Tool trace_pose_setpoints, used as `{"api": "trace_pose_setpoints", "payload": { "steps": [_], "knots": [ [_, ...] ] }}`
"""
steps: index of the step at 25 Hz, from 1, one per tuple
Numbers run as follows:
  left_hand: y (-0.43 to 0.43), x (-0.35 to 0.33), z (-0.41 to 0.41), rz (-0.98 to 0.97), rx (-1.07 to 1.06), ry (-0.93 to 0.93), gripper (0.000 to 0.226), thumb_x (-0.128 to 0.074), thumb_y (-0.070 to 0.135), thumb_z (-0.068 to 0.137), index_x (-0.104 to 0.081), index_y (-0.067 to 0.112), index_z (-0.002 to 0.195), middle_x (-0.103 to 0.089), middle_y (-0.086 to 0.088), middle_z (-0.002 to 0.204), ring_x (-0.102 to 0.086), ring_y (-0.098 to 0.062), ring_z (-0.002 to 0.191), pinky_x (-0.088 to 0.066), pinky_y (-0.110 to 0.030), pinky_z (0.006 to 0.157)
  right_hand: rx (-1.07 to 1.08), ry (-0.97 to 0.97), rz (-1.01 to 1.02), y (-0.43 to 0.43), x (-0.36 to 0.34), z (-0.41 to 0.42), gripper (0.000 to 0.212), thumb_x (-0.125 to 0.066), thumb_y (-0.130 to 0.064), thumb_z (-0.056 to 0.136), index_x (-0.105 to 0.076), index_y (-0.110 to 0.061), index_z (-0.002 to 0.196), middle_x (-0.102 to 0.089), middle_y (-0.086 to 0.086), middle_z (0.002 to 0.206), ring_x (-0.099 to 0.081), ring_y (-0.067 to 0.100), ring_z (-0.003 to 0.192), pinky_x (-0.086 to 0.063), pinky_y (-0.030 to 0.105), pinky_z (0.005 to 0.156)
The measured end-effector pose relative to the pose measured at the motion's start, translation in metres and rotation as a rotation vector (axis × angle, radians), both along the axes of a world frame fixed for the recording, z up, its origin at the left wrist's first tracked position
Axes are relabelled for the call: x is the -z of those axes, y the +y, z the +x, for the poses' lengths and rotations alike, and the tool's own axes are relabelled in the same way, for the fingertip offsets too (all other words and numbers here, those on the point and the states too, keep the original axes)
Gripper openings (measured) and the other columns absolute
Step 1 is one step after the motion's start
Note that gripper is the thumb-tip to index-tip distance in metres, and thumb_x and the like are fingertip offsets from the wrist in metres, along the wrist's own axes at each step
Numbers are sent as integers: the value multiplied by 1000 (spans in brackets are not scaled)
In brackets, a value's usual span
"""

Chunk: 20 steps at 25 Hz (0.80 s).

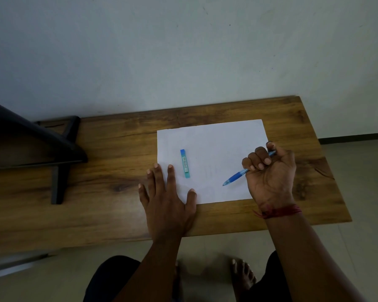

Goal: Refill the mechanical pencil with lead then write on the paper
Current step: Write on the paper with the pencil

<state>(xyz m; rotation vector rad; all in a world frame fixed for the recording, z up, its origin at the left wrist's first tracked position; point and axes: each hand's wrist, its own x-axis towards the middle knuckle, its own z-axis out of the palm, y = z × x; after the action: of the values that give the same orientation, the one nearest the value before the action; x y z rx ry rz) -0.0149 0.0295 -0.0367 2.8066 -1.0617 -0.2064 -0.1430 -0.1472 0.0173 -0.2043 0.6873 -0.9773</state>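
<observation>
Mechanical pencil is gripped fist-style in the right hand, fingers curled round the barrel, tip angled down low over the near part of the paper. The left hand lies flat and spread, pinning the sheet's near-left corner to the table. Further in, the lead case lies on the sheet itself: write toward it and the tip could knock it, and pressing hard from this fist hold might well snap the lead

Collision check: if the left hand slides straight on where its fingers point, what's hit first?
Likely the lead case: the left hand points away across the paper, and its thumb lines up with the case's near end; the fingers pass just left.
</observation>
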Motion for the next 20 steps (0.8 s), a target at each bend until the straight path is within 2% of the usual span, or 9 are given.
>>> {"api": "trace_pose_setpoints", "payload": {
  "steps": [6,20],
  "knots": [
    [1,0,0,-16,5,13,84,-28,70,83,-13,26,153,-6,-8,163,-3,-30,149,-4,-53,119,-3,-55,2,-1,-1,-1,24,-33,-21,96,-51,-18,81,-37,-5,52,-31,8,45,-30,23,48],
    [1,1,0,3,-3,3,84,-24,72,82,-12,28,153,-6,-7,163,-2,-30,149,-4,-53,119,9,-52,-2,0,-1,-1,24,-33,-21,96,-50,-18,80,-37,-5,53,-31,8,46,-29,23,49]
  ]
}}
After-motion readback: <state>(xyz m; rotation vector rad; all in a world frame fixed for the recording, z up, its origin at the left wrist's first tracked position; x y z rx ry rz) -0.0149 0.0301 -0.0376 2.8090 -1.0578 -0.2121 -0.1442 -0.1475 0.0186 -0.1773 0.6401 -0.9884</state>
